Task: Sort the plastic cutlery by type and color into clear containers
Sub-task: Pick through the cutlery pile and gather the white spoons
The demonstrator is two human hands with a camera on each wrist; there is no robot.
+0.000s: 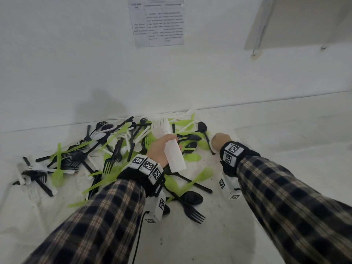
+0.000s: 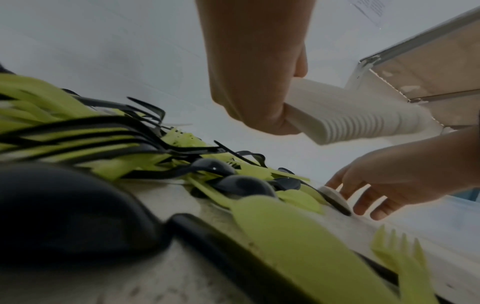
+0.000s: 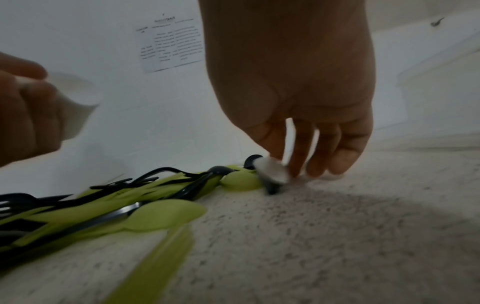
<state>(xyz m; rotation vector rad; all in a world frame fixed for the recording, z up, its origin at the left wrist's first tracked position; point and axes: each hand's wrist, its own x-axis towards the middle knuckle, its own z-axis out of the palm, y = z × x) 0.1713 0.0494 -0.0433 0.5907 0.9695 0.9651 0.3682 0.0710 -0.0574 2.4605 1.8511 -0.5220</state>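
Note:
My left hand (image 1: 162,149) grips a thick stack of white spoons (image 1: 171,149) above the middle of a mixed pile of black, green and white cutlery (image 1: 114,149). The left wrist view shows that stack (image 2: 350,115) as ribbed and tightly nested in the left hand (image 2: 257,82). At the pile's right edge my right hand (image 1: 221,141) reaches down. The right wrist view shows its thumb and index finger pinching a single white spoon (image 3: 272,169) that lies across a black spoon's handle (image 3: 270,188). This white spoon (image 2: 335,195) and the right hand (image 2: 389,181) also show in the left wrist view.
The cutlery lies on a white speckled table (image 1: 285,168) against a white wall with a printed sheet (image 1: 156,21). A faint clear container (image 1: 285,128) stands at the right by the wall. A shelf (image 1: 304,21) hangs at the upper right.

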